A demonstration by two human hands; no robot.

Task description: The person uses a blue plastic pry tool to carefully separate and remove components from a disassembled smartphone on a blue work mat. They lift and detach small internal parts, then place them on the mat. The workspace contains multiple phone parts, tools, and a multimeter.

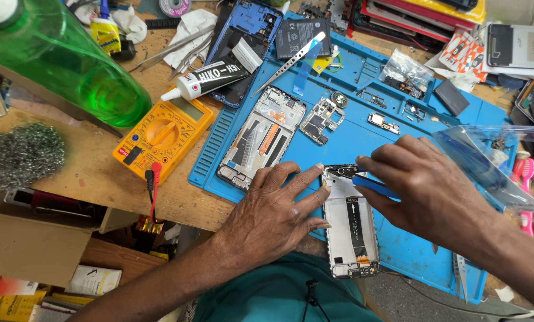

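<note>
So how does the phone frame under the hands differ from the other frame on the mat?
The near frame lies upright and mostly white, left hand steadying it, right hand working its top with a blue tool. The far frame lies tilted, darker, untouched. Both rest on the blue mat.

The work mat [398, 238] looks like soft matt blue rubber with moulded ridges. Under it the tabletop [88, 173] is bare, rough wood. The phone frame [351, 229] under the hands shows dull grey metal and a black flat ribbon. The green bottle [58, 59] is glossy clear plastic. The steel wool [25, 154] is a coarse metal tangle. The multimeter [163, 138] has a smooth yellow plastic shell. The tweezers [288, 62] are shiny metal.
</note>
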